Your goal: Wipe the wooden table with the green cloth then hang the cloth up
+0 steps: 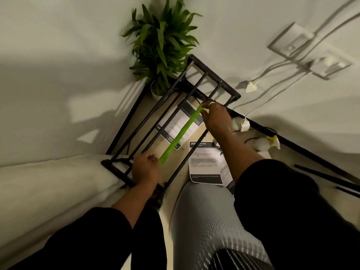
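- We see the green cloth (180,134) pulled into a long, narrow, bright green strip that runs on a diagonal through the middle of the frame, from lower left to upper right.
- The strip lies along one of the bars of a black metal rack (171,121); whether it rests on the bar or is held just above it, we cannot tell.
- The rack stands over the pale wooden table (182,154), which fills the centre and right of the frame.
- Our left hand (146,169), below centre, is closed in a fist on the lower end of the cloth.
- Our right hand (215,117), above centre, pinches the upper end of the cloth between thumb and fingertips; the remaining fingers are curled. A pale ring (212,103) sits on one finger.
- Both forearms emerge from black sleeves (276,191) at the bottom of the frame.
- Two printed sheets lie on the table. The nearer sheet (204,162), right of centre, carries a black header starting with "265"; the remaining text is too small to read.
- The farther sheet (179,123) lies under the rack; its print is illegible.
- A potted plant (161,41) stands at the upper centre, just beside the far corner of the rack.
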